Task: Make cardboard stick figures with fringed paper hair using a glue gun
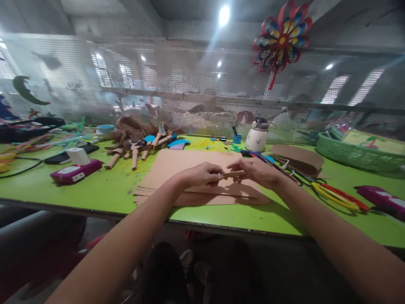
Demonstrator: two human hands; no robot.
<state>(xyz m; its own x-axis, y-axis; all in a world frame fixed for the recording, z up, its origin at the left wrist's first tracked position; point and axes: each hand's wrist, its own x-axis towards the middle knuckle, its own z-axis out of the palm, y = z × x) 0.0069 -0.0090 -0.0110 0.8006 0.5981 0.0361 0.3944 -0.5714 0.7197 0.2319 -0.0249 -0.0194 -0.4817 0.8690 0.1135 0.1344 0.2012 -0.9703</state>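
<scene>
Both hands (207, 174) (256, 169) pinch a brown strip (233, 174) over a green table (110, 190) before perforated panels (177, 67).

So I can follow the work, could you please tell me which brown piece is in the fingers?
It is the narrow strip between the left hand and right hand; the broad sheets lie stacked beneath, and the curved piece rests farther right.

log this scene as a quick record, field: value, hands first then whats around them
left hand: fingers pinching a small cardboard strip
right hand: fingers at the strip's other end, grip unclear
under hands: cardboard sheets, stacked
surface: green table
behind sheets: white bottle, blue cup
far right: green basket
hanging above: pinwheel
</scene>
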